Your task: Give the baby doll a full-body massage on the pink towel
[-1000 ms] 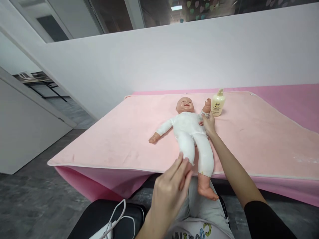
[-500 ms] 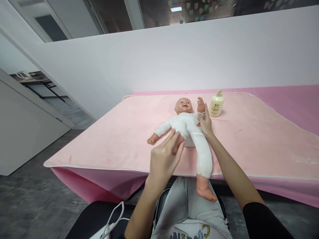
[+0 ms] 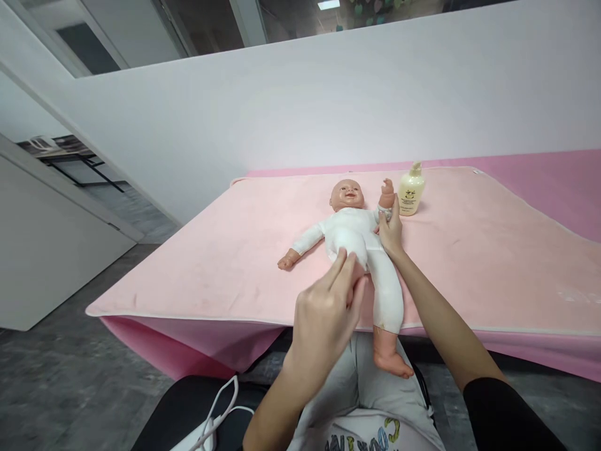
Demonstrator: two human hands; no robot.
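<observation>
A baby doll (image 3: pixel 359 235) with a white cloth body lies on its back on a pale pink blanket (image 3: pixel 211 269), head toward the wall. My left hand (image 3: pixel 326 313) is closed around the foot of one doll leg, which is bent up toward the belly; my fingers hide most of that foot. The other leg (image 3: pixel 389 294) lies straight, its bare foot hanging past the table's front edge. My right hand (image 3: pixel 390 232) is wrapped around the raised doll arm (image 3: pixel 386 195) near the wrist. The doll's other arm (image 3: pixel 303 245) stretches out flat on the blanket.
A pale yellow pump bottle (image 3: pixel 411 191) stands just beyond my right hand. A white wall (image 3: pixel 300 106) closes off the back of the table. Below the front edge are my lap, a dark seat (image 3: pixel 164 410) and a white cable (image 3: pixel 230 401).
My left hand has moved to the right with the doll's foot, swinging the bent leg across toward the straight one. My right hand still holds the doll's arm. The view has shifted slightly.
</observation>
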